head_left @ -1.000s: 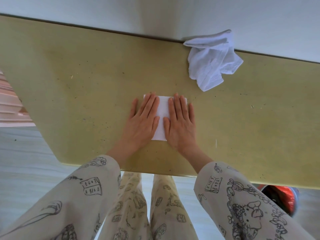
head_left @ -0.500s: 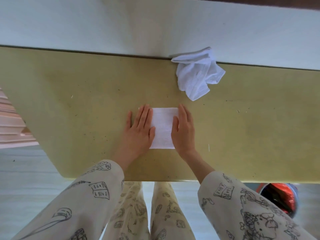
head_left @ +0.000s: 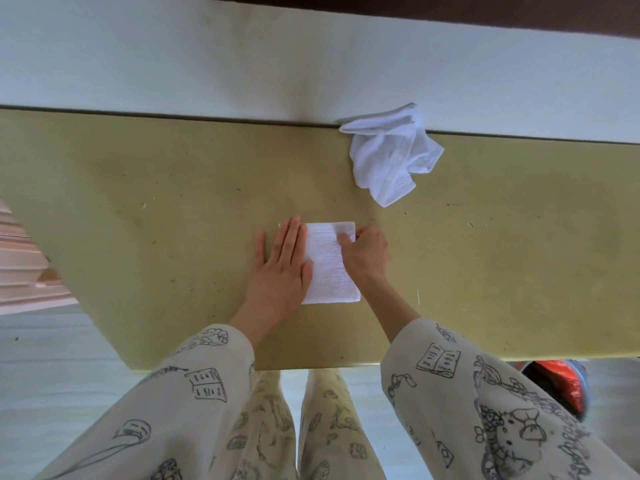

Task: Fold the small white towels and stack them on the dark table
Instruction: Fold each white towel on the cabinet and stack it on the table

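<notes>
A folded white towel (head_left: 329, 268) lies flat on the yellow-green table (head_left: 156, 209), near its front edge. My left hand (head_left: 282, 268) rests flat on the towel's left edge with straight fingers. My right hand (head_left: 363, 254) has its fingers curled and pinches the towel's far right corner. A second white towel (head_left: 391, 157) sits crumpled at the table's far edge, to the right, apart from both hands. A strip of dark surface (head_left: 450, 8) shows at the top of the view.
A pale wall or ledge (head_left: 242, 64) runs behind the table. A red and grey object (head_left: 561, 386) sits on the floor under the table's right front. A pink stepped object (head_left: 17, 265) is at the left. My patterned sleeves and legs fill the bottom.
My right hand went from lying flat on the towel to its right side and now pinches the far right corner. My left hand slid to the left edge. The view tilted upward.
</notes>
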A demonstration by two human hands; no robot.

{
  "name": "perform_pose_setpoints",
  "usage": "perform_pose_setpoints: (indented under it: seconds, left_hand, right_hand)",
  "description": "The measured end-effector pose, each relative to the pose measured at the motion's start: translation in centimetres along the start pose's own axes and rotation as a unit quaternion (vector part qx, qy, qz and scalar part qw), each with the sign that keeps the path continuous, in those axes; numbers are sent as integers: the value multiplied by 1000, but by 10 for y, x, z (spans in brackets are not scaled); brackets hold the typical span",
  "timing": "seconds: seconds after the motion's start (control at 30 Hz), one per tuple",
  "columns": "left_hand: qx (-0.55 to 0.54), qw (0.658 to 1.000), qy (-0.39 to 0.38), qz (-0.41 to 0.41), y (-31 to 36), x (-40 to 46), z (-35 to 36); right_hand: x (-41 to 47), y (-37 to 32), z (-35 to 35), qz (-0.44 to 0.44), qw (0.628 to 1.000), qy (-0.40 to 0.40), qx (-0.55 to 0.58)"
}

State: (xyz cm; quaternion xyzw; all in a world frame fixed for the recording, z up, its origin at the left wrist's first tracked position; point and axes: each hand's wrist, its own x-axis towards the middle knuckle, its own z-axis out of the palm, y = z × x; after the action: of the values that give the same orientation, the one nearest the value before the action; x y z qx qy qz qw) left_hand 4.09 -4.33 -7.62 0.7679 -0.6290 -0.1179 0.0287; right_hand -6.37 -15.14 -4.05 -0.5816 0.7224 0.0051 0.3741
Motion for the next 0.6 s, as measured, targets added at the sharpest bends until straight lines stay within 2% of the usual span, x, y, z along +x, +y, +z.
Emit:
perform_pose_setpoints:
  seconds: [0.13, 0.2, 0.3, 0.47, 0.6]
  left_hand:
    - [-6, 1000, -19, -1, -1, 0, -4]
    - [-4, 1000, -28, 1, -2, 1, -6]
    - [0, 999, -42, 3, -4, 2, -10]
    - [-19, 998, -58, 26, -15, -1, -17]
    - [-37, 998, -53, 26, -21, -7, -18]
  right_hand:
    - [-7, -7, -3, 12, 999, -18, -40]
    - [-14, -10, -4, -5, 998, 0, -57]
    - [-22, -12, -5, -4, 1000, 16, 7]
    - [-12, -13, -20, 33, 992, -55, 110]
    - [-6, -11, -32, 50, 963, -176, 199]
